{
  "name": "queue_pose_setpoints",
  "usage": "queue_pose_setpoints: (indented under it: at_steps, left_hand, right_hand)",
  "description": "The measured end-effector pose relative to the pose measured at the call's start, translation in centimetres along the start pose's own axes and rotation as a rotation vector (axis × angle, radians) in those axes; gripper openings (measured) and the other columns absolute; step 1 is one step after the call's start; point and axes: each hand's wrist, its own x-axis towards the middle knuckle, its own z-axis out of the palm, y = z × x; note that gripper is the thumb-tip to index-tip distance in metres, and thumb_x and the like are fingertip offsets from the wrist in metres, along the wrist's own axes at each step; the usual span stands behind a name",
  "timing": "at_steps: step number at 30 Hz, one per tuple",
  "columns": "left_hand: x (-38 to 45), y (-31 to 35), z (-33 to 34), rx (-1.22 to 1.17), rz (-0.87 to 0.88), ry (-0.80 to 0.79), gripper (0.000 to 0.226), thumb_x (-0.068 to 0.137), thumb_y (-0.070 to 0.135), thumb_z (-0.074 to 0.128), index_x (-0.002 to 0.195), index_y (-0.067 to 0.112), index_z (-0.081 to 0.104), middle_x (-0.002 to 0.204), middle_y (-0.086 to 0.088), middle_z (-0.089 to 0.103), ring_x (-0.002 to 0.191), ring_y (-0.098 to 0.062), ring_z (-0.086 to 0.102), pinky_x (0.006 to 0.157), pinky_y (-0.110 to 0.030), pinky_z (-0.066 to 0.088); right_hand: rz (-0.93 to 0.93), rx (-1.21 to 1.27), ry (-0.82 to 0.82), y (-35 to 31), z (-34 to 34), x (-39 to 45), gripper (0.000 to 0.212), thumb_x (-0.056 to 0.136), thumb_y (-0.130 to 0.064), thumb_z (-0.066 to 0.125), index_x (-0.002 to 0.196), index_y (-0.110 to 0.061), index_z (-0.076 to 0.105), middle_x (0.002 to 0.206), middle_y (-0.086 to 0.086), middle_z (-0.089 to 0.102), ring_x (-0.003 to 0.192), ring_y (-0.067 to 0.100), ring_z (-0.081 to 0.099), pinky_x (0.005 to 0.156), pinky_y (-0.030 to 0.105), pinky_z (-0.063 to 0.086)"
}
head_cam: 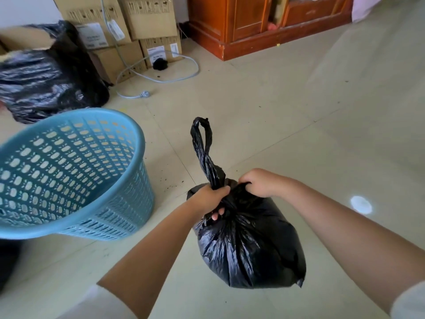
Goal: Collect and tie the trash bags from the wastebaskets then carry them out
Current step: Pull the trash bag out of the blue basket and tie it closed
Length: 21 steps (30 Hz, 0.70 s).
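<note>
Your left hand (210, 199) and right hand (259, 184) gripped trash bag (248, 245) neck; film soft, slippery, load likely light: hold below twisted loop (202, 143).

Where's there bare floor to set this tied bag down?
Widest bare patch: tiled floor right of the black bag, up to the wooden cabinet. A narrower strip runs between bag and blue basket. The far left is crowded: big black bag, cardboard boxes, loose cable.

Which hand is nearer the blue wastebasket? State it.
Left. The left hand grips the black trash bag neck beside the blue wastebasket; the right hand grips farther away.
</note>
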Motion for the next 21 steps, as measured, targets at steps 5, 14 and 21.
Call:
queue_pose_setpoints:
  at_steps: [5, 14, 21]
  left_hand:
    - [-0.1, 0.2, -1.0, -0.297, -0.032, -0.044, 0.032, 0.096, 0.019, 0.038, 0.07, 0.011, 0.054, 0.033, 0.003, 0.057, 0.026, -0.006, 0.05, 0.031, -0.008, 0.034]
    - [0.0, -0.1, -3.3, -0.667, 0.022, -0.125, 0.032, 0.097, 0.003, 0.024, 0.073, 0.012, 0.043, 0.048, -0.008, 0.069, 0.039, -0.014, 0.061, 0.04, -0.018, 0.04]
    - [0.2, -0.5, -4.3, -0.857, 0.077, -0.106, 0.032, 0.096, 0.007, 0.034, 0.073, 0.016, 0.054, 0.054, 0.002, 0.069, 0.04, -0.006, 0.057, 0.035, -0.014, 0.033]
  right_hand:
    - [-0.114, -0.236, 0.362, -1.9, -2.0, -0.5, 0.032, 0.079, 0.006, 0.036, 0.092, 0.005, 0.065, 0.095, 0.019, 0.063, 0.093, 0.033, 0.054, 0.072, 0.036, 0.047]
    - [-0.072, 0.272, 0.171, -3.8, -4.3, -3.0, 0.03, 0.069, 0.007, 0.041, 0.049, -0.013, 0.052, 0.035, -0.004, 0.045, 0.038, 0.005, 0.037, 0.037, 0.013, 0.023]
    - [-0.047, 0.267, -0.236, -3.1, -2.4, -3.0, 0.042, 0.096, -0.031, 0.033, 0.063, -0.024, 0.058, 0.03, -0.009, 0.036, 0.032, 0.003, 0.029, 0.042, 0.016, 0.03]
